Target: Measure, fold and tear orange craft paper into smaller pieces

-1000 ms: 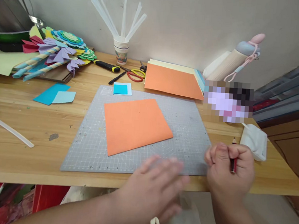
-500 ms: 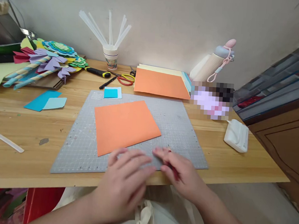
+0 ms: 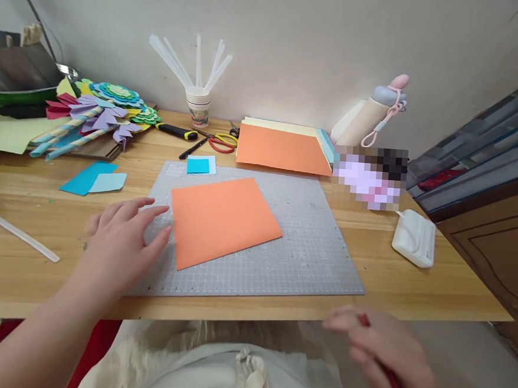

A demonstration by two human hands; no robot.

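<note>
An orange sheet of paper (image 3: 226,221) lies at a slant on the grey cutting mat (image 3: 308,245). My left hand (image 3: 125,238) is over the mat's left side, its fingers spread beside the sheet's left edge and holding nothing. Beyond the table's front edge, at the lower right, my right hand (image 3: 390,351) is blurred by motion. It is closed around a slim dark red stick (image 3: 390,377), pen-like in shape, whose exact kind I cannot make out. Small blue and pale paper squares (image 3: 199,165) rest at the mat's back left corner.
Behind the mat are an orange-topped paper stack (image 3: 284,150), scissors (image 3: 222,143), a black pen (image 3: 193,148), a cutter (image 3: 177,131) and a paper cup (image 3: 198,110) of clear sticks. Paper flowers (image 3: 109,109) lie left; a bottle (image 3: 366,113) and white device (image 3: 414,237) are right.
My hands have moved apart from in front of the sheet: the left to the sheet's left side, the right off the table's front edge with the red stick. The view has shifted slightly.
</note>
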